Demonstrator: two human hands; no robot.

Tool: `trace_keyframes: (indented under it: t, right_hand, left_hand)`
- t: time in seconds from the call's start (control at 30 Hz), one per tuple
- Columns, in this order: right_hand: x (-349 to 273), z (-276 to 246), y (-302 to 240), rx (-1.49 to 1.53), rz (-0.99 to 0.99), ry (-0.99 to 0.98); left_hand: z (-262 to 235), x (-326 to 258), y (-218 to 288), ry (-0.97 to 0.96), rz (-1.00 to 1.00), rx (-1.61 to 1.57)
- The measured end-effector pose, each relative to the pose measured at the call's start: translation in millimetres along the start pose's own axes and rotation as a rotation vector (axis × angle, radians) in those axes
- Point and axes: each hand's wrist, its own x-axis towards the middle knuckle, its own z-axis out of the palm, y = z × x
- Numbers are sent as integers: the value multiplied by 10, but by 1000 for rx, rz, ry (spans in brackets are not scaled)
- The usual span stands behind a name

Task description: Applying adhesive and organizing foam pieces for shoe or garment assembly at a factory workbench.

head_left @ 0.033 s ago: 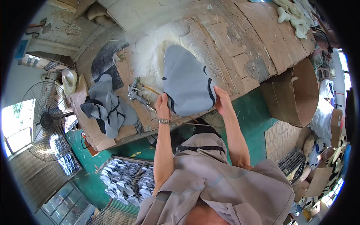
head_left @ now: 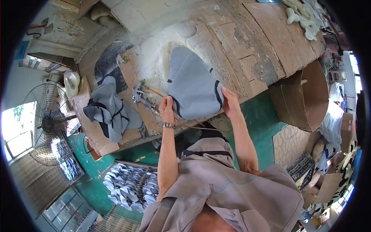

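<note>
A grey, rounded-triangular fabric cover (head_left: 195, 83) with black edging strips lies on the work table, its narrow end pointing away from me. My left hand (head_left: 167, 110) pinches its near left edge, thumb on top. At the near right edge, my right hand (head_left: 230, 103) grips the cover by the black strip, its fingers partly hidden beneath. A metal spray gun (head_left: 143, 98) with a yellowish hose rests on the table just left of my left hand. Farther left, several more grey covers with black trim (head_left: 110, 112) lie in a loose heap.
Worn cardboard (head_left: 247, 42) covers the table, with pale residue around the cover. A large brown cardboard bin (head_left: 297, 96) stands at the right. To the left are a pale moulded piece (head_left: 71, 83) and a wire-caged fan (head_left: 48, 123). A rack (head_left: 127, 185) below holds many grey-and-black pieces.
</note>
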Motion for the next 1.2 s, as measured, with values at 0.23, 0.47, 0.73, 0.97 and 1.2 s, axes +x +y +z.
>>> trace_keyframes:
  t: [0.23, 0.47, 0.73, 0.97, 1.2]
  right_hand:
    - [1209, -45, -220, -792, -248, 197]
    - [1214, 618, -283, -1377, -712, 328]
    - [2108, 1685, -671, -1390, -745, -229]
    - [2468, 1348, -191, -1866, -957, 83]
    - [1311, 1920, -112, -1667, -1456, 17]
  left_hand:
    - [502, 736, 265, 130, 378, 627]
    - [426, 624, 332, 295, 480, 893]
    - [557, 504, 402, 312, 482, 903]
    - [-409, 59, 458, 616, 505, 448]
    - [-2811, -120, 1219, 1185, 517, 726]
